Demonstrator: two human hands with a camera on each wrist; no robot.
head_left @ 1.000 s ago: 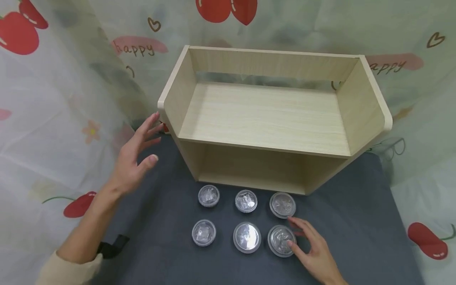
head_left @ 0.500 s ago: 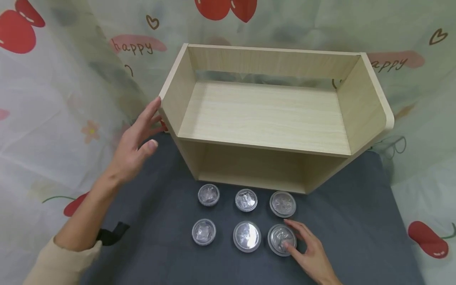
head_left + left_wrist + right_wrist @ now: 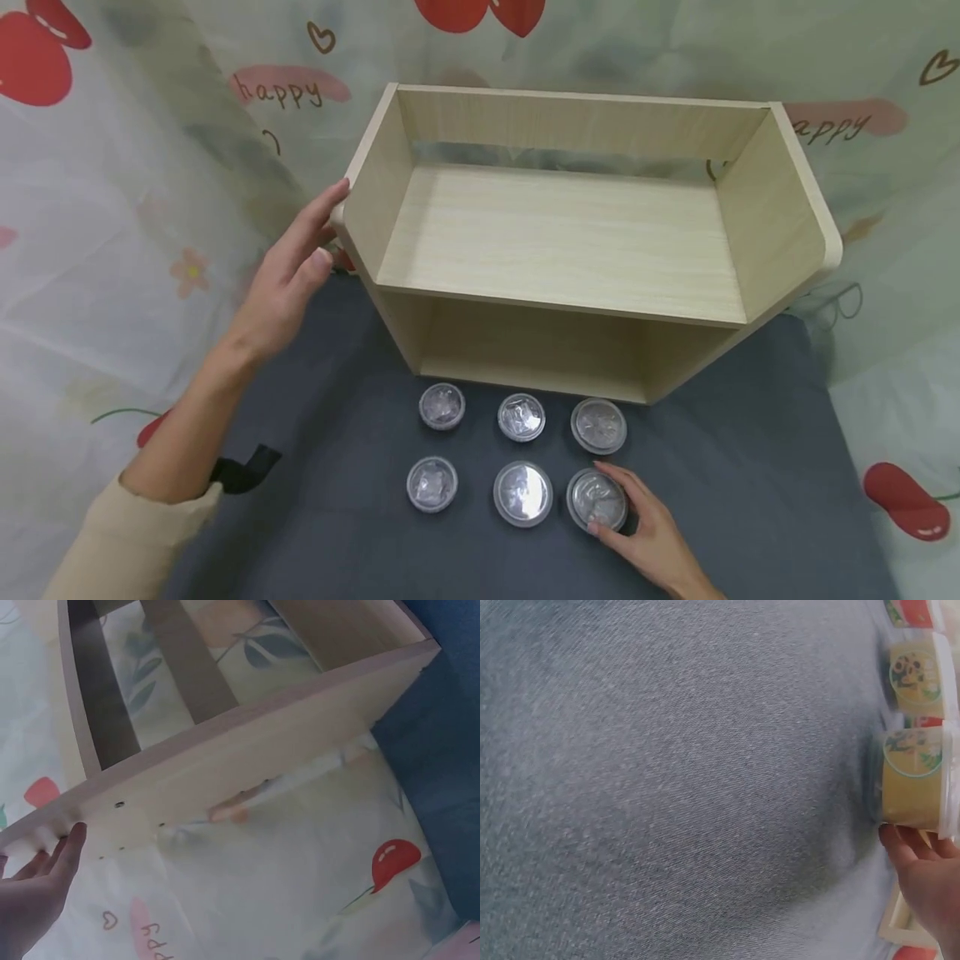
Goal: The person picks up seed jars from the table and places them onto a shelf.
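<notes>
My right hand (image 3: 651, 533) is at the near-right round clear-lidded tub (image 3: 597, 498), its thumb on the near rim and fingers round the right and far side. In the right wrist view, that tub (image 3: 911, 801) has yellowish sides and a round printed label, and my fingers touch its wall. With fairly straight fingers, my left hand (image 3: 276, 292) touches the left side panel of a pale wooden two-tier shelf (image 3: 562, 233). The left wrist view has those fingertips against the panel (image 3: 157, 784).
Several more clear-lidded tubs, including a shiny one (image 3: 522, 494), stand in two rows in front of the shelf. Dark grey cloth (image 3: 337, 533) covers the table. Printed curtains (image 3: 637, 42) hang behind and at both sides. A black strap (image 3: 247, 471) lies near my left forearm.
My left hand has moved up and forward to the shelf's left panel. My right thumb has slid from the tub's lid to its near rim.
</notes>
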